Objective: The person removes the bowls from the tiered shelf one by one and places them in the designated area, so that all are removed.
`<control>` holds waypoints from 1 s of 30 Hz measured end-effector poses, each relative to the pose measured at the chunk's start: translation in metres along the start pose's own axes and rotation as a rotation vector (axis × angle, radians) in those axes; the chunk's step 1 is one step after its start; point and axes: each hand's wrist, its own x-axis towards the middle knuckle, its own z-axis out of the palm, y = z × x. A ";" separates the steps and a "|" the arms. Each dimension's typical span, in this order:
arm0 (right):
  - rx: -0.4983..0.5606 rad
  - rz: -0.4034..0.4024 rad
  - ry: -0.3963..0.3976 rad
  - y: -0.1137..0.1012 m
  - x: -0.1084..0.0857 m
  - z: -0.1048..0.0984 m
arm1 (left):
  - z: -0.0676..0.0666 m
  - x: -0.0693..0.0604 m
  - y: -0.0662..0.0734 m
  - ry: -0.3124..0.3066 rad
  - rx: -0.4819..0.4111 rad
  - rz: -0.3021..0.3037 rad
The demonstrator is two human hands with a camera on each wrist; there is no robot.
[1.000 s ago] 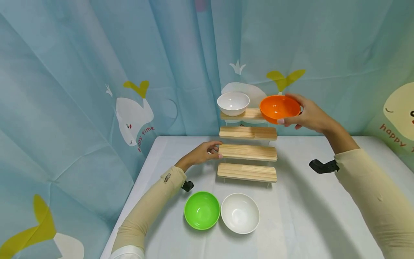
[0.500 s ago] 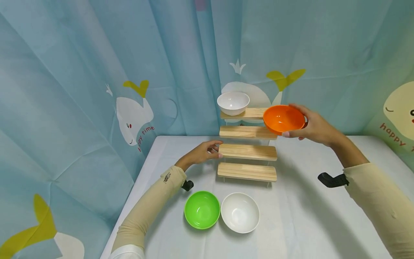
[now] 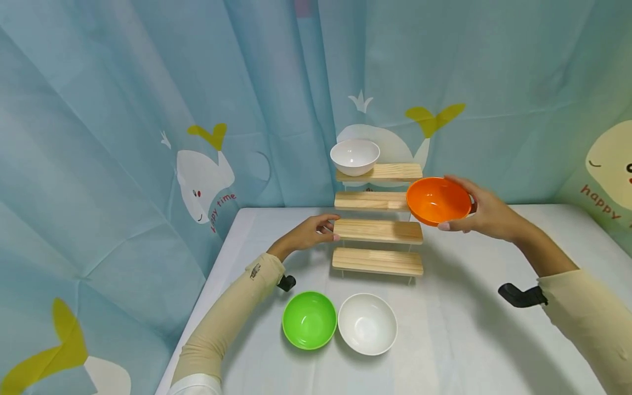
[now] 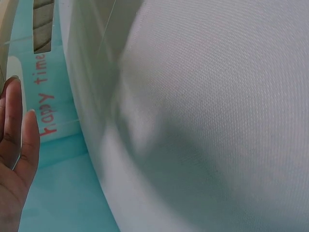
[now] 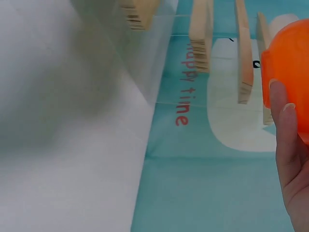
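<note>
My right hand (image 3: 494,216) grips an orange bowl (image 3: 434,203) by its right side, thumb at the near rim. The bowl is held in the air and overlaps the right end of the second board from the top. Four-tier wooden shelf boards on clear supports form a stepped stand (image 3: 377,231). With thumb and fingers, my left hand (image 3: 308,233) pinches the left end of its third board down. In the right wrist view, fingers lie against the orange bowl (image 5: 292,63), which is cut off by the frame. A white bowl (image 3: 354,156) sits on the top board's left.
On the white-covered table (image 3: 444,329), a green bowl (image 3: 309,321) and another white bowl (image 3: 367,325) stand side by side in front of the stand. A light blue curtain (image 3: 276,99) with printed whales hangs behind and to the left.
My right hand has lowered the orange bowl from the top board's level to about the second board, drifting slightly right. My left hand stays at the stand.
</note>
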 end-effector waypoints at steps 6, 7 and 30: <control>-0.009 -0.003 0.002 0.004 -0.010 0.005 | -0.001 0.001 -0.001 0.006 0.008 -0.003; -0.008 -0.005 0.000 0.005 -0.011 0.006 | -0.001 0.001 0.000 0.004 0.011 0.000; -0.022 -0.072 -0.015 0.019 -0.043 0.026 | 0.001 -0.001 -0.001 0.006 0.017 -0.010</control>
